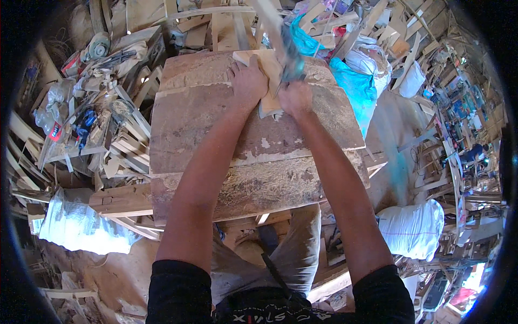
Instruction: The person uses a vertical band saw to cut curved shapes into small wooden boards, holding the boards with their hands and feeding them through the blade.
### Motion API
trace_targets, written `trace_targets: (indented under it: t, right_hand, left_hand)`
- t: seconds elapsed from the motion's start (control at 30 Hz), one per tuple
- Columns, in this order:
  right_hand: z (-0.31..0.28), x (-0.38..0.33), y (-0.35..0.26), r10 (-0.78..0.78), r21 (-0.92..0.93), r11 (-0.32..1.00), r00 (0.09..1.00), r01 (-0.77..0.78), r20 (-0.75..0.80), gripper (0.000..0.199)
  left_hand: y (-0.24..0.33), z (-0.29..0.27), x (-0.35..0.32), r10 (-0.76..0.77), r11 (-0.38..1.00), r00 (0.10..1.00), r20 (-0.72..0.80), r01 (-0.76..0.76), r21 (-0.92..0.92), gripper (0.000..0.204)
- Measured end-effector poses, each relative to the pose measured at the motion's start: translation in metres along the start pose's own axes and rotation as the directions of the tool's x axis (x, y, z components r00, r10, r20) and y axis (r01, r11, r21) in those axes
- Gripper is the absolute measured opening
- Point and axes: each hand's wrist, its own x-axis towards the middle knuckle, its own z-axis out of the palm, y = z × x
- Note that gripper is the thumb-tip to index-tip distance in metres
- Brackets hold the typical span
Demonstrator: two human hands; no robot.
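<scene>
Two hands worked a pale wooden piece at the far end of a dusty wooden surface [253, 162].

Nearest the person, the surface lay bare and sawdusted. Farther along it, the left hand [247, 82] pressed flat, fingers spread, on the wooden piece [265, 67]. Just right of it, the right hand [295, 97] was clenched around a motion-blurred tool [284, 51] crossing the piece. Beyond the surface, offcuts [226, 21] were piled.
</scene>
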Motion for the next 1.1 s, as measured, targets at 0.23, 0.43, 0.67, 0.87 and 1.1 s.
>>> trace_targets:
  t: [0.23, 0.43, 0.67, 0.87, 1.1]
  right_hand:
    - [0.009, 0.006, 0.009, -0.040, -0.020, 0.999, 0.999, 0.040, -0.020, 0.038]
    - [0.007, 0.008, 0.007, -0.079, 0.033, 0.996, 0.994, 0.082, -0.081, 0.035]
    - [0.007, 0.012, 0.006, 0.076, -0.073, 0.995, 0.986, -0.066, 0.147, 0.044]
    - [0.017, 0.016, 0.018, -0.065, -0.167, 0.983, 0.993, 0.081, 0.099, 0.046]
    - [0.005, 0.013, 0.010, -0.068, 0.045, 0.997, 0.997, 0.069, -0.032, 0.039]
  left_hand:
    - [-0.002, 0.002, 0.002, 0.016, 1.000, 1.000, -0.009, -0.015, 0.018, 0.044]
    - [-0.004, 0.009, 0.007, 0.023, 0.999, 0.999, -0.031, -0.022, 0.041, 0.047]
    - [0.000, 0.001, 0.005, -0.019, 1.000, 0.999, 0.046, 0.019, -0.010, 0.049]
    - [0.000, 0.003, 0.008, -0.001, 1.000, 1.000, 0.012, 0.001, 0.017, 0.049]
    - [-0.002, 0.010, 0.012, -0.008, 1.000, 1.000, 0.022, 0.007, 0.028, 0.051]
